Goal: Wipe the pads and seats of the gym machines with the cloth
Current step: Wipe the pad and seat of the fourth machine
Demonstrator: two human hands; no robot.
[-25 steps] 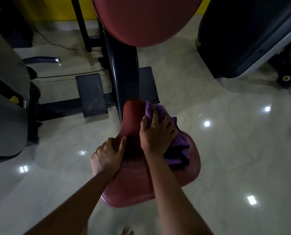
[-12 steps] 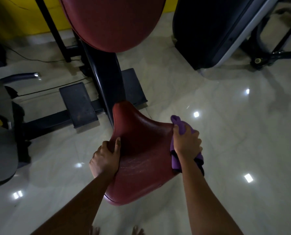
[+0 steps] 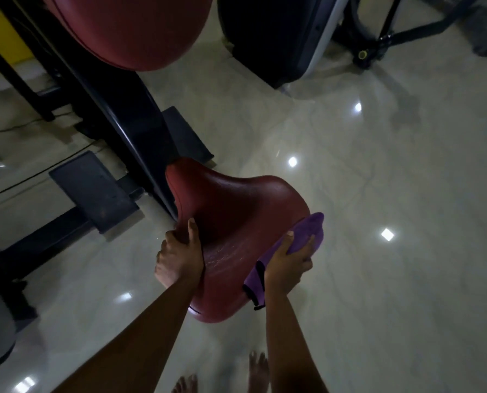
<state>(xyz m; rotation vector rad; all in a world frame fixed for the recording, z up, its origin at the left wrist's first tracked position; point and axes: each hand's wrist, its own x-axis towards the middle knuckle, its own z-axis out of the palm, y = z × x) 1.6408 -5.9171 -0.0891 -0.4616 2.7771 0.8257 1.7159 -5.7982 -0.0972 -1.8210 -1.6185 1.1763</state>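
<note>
A dark red padded seat (image 3: 236,211) stands on a black machine post in the middle of the view. My left hand (image 3: 178,255) grips the seat's left edge, thumb on top. My right hand (image 3: 289,263) holds a purple cloth (image 3: 307,231) pressed against the seat's right edge; the cloth's black-trimmed end hangs below my wrist. A larger red back pad (image 3: 134,29) hangs above, at the top left.
The black post (image 3: 123,114) and two dark footplates (image 3: 95,191) lie left of the seat. A big black machine housing (image 3: 276,38) stands at the top right, with a black frame (image 3: 407,26) beyond it. Glossy pale tiles surround the seat; my bare feet (image 3: 253,373) show at the bottom.
My right hand has slid the cloth from the seat's top middle out to its right edge and slightly down. The left hand kept its grip. The view shifted right.
</note>
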